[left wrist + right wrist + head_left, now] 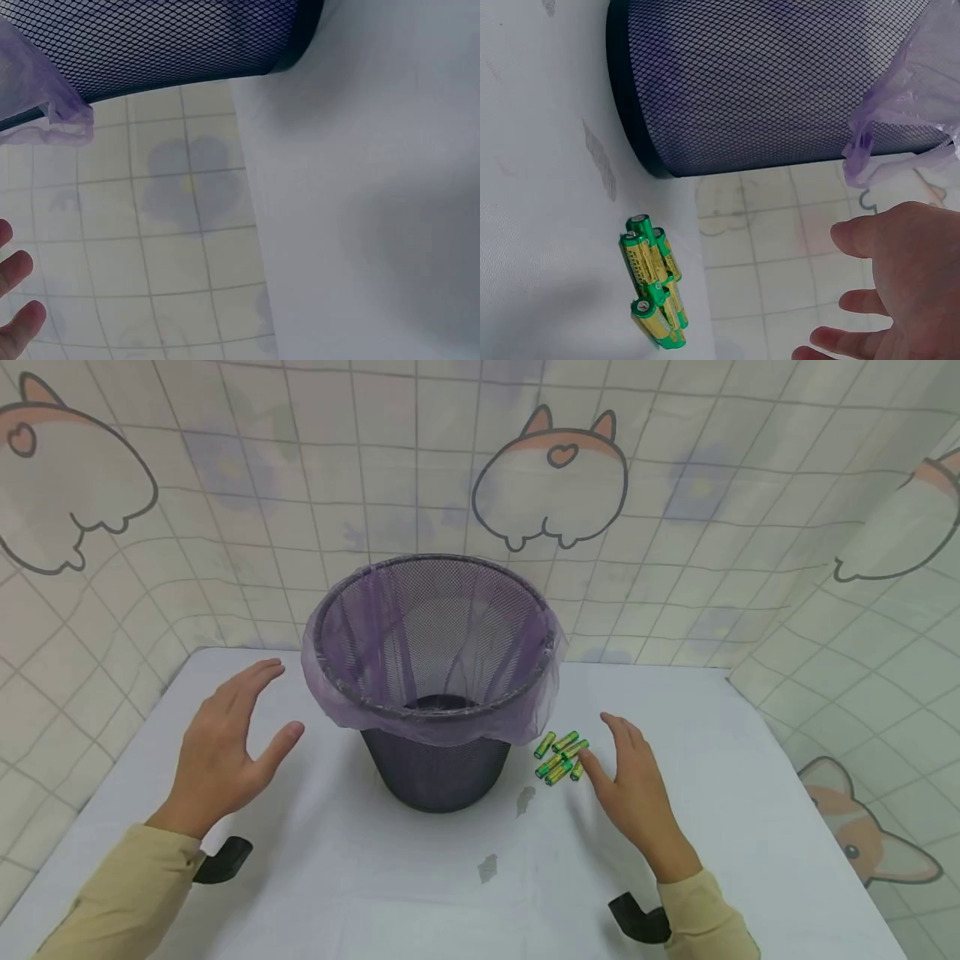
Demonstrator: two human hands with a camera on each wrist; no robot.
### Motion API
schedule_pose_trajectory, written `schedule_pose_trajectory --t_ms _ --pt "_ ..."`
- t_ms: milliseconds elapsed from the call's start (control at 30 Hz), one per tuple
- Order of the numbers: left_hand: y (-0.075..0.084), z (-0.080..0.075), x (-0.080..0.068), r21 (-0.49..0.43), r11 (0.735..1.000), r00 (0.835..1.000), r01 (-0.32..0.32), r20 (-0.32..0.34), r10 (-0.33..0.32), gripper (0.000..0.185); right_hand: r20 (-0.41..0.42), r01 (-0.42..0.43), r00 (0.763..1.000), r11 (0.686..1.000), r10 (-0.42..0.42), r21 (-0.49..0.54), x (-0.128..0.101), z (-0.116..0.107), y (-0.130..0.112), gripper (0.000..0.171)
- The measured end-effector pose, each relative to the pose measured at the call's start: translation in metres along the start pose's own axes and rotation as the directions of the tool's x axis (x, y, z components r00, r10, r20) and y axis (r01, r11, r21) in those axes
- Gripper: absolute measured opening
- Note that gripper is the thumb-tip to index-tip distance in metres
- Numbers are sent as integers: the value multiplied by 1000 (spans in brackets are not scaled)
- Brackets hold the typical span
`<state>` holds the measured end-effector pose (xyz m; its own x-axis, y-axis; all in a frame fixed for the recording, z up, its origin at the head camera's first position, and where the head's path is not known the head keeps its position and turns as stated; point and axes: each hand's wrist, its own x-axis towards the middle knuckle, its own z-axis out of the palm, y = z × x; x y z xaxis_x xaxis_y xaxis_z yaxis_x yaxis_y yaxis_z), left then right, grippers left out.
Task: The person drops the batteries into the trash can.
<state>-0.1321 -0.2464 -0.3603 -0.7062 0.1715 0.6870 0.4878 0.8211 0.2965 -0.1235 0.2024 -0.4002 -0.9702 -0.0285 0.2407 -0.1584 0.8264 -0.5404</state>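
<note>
A black mesh wastebasket (pixel 438 777) stands upright at the middle of the table, lined with a thin purple bag (pixel 330 693) folded over its rim. To its right lies a small pile of several green and yellow batteries (pixel 558 764); the same batteries (pixel 654 281) show in the right wrist view. My left hand (pixel 225 752) hovers left of the basket, thumb and fingers spread apart, holding nothing. The right hand (pixel 633 785) is held just right of the batteries, fingers extended, with nothing in its grasp. In the left wrist view only a few fingertips (pixel 26 319) appear.
The white table (pixel 360 893) has two grey worn patches (pixel 487 868) in front of the basket. Behind and at both sides hangs a white gridded cloth (pixel 420 468) printed with cartoon corgis. Black straps (pixel 641 920) are at both wrists.
</note>
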Motion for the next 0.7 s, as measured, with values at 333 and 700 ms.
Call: schedule_pose_trajectory --t_ms 333,700 --pt "3 -5 10 -44 999 999 -15 -48 13 69 25 -29 999 999 28 38 -2 -1 -1 61" --pt "3 -9 12 -79 996 995 -41 -90 33 76 30 -35 999 998 34 54 -3 2 -1 61"
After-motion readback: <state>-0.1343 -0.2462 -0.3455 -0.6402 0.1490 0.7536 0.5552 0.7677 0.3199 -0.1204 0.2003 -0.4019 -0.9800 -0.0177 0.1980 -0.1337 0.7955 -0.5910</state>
